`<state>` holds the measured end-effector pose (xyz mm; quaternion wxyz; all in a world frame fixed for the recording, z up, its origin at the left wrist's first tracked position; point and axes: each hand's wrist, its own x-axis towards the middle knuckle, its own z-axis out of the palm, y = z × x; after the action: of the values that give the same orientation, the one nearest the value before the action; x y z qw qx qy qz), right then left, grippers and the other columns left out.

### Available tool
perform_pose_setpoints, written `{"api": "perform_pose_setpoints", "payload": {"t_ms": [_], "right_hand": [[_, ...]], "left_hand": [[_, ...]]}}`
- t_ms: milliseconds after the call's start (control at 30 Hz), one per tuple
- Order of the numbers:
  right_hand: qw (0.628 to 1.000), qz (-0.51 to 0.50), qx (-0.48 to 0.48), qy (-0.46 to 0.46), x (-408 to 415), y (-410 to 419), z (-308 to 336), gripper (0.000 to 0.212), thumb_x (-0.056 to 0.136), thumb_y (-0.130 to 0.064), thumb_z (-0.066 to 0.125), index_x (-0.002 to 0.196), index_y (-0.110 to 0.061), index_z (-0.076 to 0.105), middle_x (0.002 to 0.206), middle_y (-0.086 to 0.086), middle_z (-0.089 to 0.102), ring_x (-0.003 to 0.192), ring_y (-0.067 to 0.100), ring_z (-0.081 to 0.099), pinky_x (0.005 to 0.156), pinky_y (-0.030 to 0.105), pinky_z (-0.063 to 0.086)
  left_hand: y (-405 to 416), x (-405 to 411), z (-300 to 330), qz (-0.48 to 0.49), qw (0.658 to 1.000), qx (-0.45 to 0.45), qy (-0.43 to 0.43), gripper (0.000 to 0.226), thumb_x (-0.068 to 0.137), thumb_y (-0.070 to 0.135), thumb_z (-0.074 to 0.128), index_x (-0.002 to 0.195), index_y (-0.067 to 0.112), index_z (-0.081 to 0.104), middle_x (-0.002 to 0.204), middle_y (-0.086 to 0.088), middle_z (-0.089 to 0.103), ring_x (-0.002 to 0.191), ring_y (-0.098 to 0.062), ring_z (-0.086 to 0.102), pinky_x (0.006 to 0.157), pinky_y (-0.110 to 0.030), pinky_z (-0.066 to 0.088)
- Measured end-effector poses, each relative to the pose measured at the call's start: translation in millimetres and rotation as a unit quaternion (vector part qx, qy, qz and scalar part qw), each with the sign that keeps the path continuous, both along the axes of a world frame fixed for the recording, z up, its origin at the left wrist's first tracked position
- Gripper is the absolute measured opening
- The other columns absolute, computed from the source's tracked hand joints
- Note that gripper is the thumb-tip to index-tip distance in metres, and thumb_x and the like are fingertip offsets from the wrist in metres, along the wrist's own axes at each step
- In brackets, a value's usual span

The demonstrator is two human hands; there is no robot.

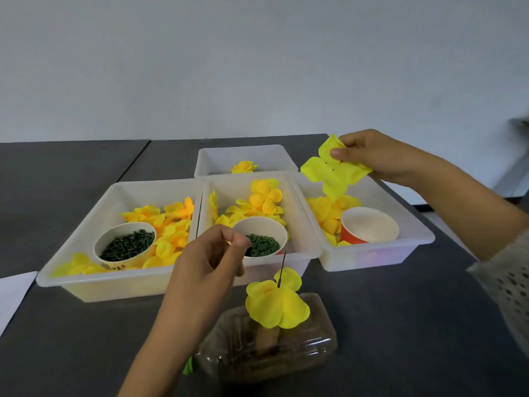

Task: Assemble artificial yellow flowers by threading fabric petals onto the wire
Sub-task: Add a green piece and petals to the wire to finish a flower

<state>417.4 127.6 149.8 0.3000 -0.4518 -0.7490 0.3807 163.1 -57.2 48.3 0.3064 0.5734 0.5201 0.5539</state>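
Right hand [372,159] pinches a four-lobed petal [333,171] above the right bin's far edge [369,180]. Left hand [211,259] is curled — contents unclear. Wire [282,267] stands near the table's front edge, one petal layer [276,305] threaded. Advice — align the centre hole over the tip, lower straight.

Trays [177,285] block far side; bottle [286,353] near; bare table [400,325] between, seemingly passable.

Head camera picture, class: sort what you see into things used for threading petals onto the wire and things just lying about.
In use:
- wire with petals threaded on
- four-lobed petal pinched by right hand
- left hand, fingers pinched
- petal trays
- cups of green parts

Lying about:
- white paper
- empty red cup
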Motion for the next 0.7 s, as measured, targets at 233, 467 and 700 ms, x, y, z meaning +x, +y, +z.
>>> {"api": "perform_pose_setpoints", "payload": {"t_ms": [233, 467, 700], "right_hand": [[0.972, 0.121, -0.169, 0.111, -28, -71, -17, 0.025, 0.077, -0.031, 0.064, 0.094, -0.015, 0.073, 0.092, 0.008, 0.072, 0.076, 0.017, 0.066, 0.066, 0.027, 0.054], [0.944, 0.115, -0.282, 0.126, -46, -91, -46, 0.036, 0.077, -0.037, 0.063, 0.103, -0.013, 0.067, 0.093, 0.008, 0.068, 0.073, 0.016, 0.064, 0.062, 0.027, 0.052], [0.943, 0.096, -0.305, 0.091, -34, -107, -77, 0.061, 0.075, -0.072, 0.043, 0.085, -0.013, 0.058, 0.06, 0.003, 0.05, 0.042, 0.011, 0.033, 0.044, 0.02, 0.024]], "left_hand": [[1, 23, 15, -0.024, 1.0, -0.009, 0.005, 0.049, 0.087, 0.06, 0.032, 0.095, 0.027, 0.067, 0.073, 0.01, 0.059, 0.063, -0.001, 0.051, 0.053, -0.011, 0.037], [4, 29, 14, -0.022, 1.0, -0.003, 0.014, 0.047, 0.105, 0.024, 0.044, 0.058, 0.021, 0.038, 0.054, 0.01, 0.033, 0.052, -0.007, 0.032, 0.053, -0.022, 0.031], [11, 18, -4, 0.053, 0.997, -0.045, -0.019, 0.044, 0.1, 0.02, 0.049, 0.058, 0.01, 0.054, 0.053, 0.002, 0.054, 0.05, -0.009, 0.043, 0.053, -0.025, 0.032]]}}
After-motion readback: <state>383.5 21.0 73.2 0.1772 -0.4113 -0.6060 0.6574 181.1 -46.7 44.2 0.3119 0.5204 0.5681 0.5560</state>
